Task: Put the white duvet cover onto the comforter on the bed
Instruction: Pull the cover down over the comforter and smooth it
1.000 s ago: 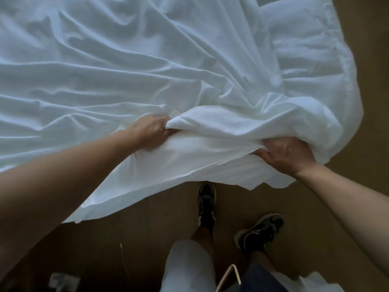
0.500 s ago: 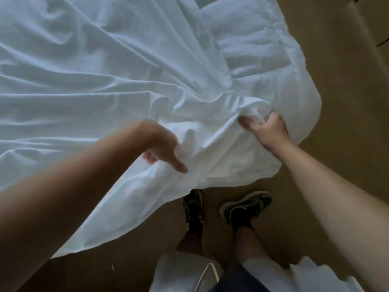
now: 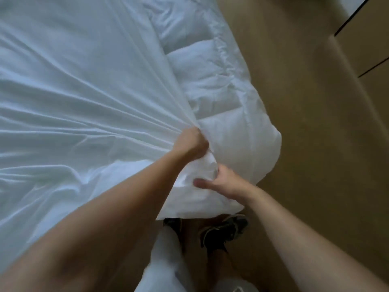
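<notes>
Head view: left grip (image 3: 191, 144) bunches creased duvet cover (image 3: 84, 91).

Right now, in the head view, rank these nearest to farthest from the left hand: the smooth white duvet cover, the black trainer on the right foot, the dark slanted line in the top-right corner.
1. Smooth white duvet cover: gripped by the left hand.
2. Black trainer: below, on the floor.
3. Dark slanted line: far top right.
</notes>
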`<state>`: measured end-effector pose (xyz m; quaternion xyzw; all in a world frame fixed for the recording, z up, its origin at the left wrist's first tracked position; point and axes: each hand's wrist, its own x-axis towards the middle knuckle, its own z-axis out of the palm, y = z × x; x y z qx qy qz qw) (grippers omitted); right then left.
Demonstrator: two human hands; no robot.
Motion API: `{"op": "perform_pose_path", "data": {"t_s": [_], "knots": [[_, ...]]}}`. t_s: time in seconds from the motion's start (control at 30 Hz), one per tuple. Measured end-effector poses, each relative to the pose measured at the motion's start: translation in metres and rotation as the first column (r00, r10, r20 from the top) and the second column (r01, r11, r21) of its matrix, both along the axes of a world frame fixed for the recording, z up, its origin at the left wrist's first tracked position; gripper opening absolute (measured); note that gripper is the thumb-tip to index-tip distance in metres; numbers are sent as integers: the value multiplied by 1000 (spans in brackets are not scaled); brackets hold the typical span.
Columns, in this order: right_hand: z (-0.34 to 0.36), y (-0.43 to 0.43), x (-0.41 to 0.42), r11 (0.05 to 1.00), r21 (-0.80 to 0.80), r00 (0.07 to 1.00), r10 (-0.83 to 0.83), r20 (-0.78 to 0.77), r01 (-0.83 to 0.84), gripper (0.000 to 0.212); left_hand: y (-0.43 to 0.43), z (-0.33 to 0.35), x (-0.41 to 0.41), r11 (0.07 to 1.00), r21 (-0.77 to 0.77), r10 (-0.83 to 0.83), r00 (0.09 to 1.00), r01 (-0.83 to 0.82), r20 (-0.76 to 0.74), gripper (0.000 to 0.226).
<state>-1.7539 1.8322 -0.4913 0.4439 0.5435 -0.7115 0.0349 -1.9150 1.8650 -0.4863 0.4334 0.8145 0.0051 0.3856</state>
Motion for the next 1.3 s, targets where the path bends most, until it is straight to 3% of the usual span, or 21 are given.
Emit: {"op": "perform_pose_path", "data": {"t_s": [0.07,0.17,0.27,0.33,0.4,0.5,0.57,0.6,0.67,0.73,0.8,0.87,0.9,0.97,1.0,1.07,1.1,1.13,1.2,1.23,1.3], "knots": [[3,28,7,990,-1,990,-138,35,138,78,13,4,21,1000,17,-8,997,7,76,16],[0,66,17,974,197,981,-136,141,107,88,30,2,36,998,58,-10,987,1,159,17],[-4,110,10,941,24,939,-339,62,338,79,35,-7,37,998,57,-28,982,18,189,5],[-3,139,-9,953,-65,954,-290,79,295,70,41,-11,33,998,69,-9,969,-8,247,12],[-1,157,-29,956,-132,964,-253,78,262,72,62,-7,25,977,126,113,924,-170,365,25],[1,177,-48,876,-391,946,-322,-41,282,82,114,1,3,794,235,344,734,-560,586,22],[-5,178,-55,850,-479,956,-285,-64,221,89,137,0,-13,717,212,386,632,-664,672,19],[-10,174,-57,839,-498,957,-284,-58,219,78,140,-3,-17,717,172,407,606,-676,684,16],[-21,161,-56,836,-491,950,-307,-50,244,36,132,-11,-15,756,78,426,578,-650,696,15],[-30,151,-54,865,-436,955,-293,-39,248,14,121,-14,-13,791,57,428,618,-609,659,22],[-38,144,-52,913,-324,965,-262,3,248,16,105,-17,-12,848,121,380,752,-516,539,38],[-43,141,-53,952,-193,972,-232,48,237,20,78,-21,-10,933,159,289,935,-323,206,56],[-44,139,-54,962,-147,973,-223,65,230,19,61,-22,-5,956,158,248,969,-245,0,56],[-48,135,-52,973,-77,973,-210,95,217,16,23,-17,11,961,204,245,913,-185,-325,44],[-50,134,-49,979,-33,974,-199,109,203,15,3,-14,21,939,283,300,865,-194,-403,39],[-52,133,-42,990,51,981,-138,133,132,12,-41,-14,48,863,465,413,807,-198,-422,35],[-52,132,-38,993,83,985,-93,142,82,13,-63,-17,65,855,479,422,806,-201,-415,36],[-52,131,-33,994,106,987,-50,151,34,16,-84,-21,87,881,410,410,815,-237,-408,41],[-53,126,-22,992,125,989,-15,146,-4,17,-112,-32,128,910,115,411,830,-399,-376,63],[-54,124,-17,992,124,990,-10,140,-7,16,-118,-40,143,863,-17,469,815,-504,-341,78],[-57,119,-4,992,124,992,4,129,-20,15,-114,-52,161,704,-83,674,700,-705,-235,90]]}}
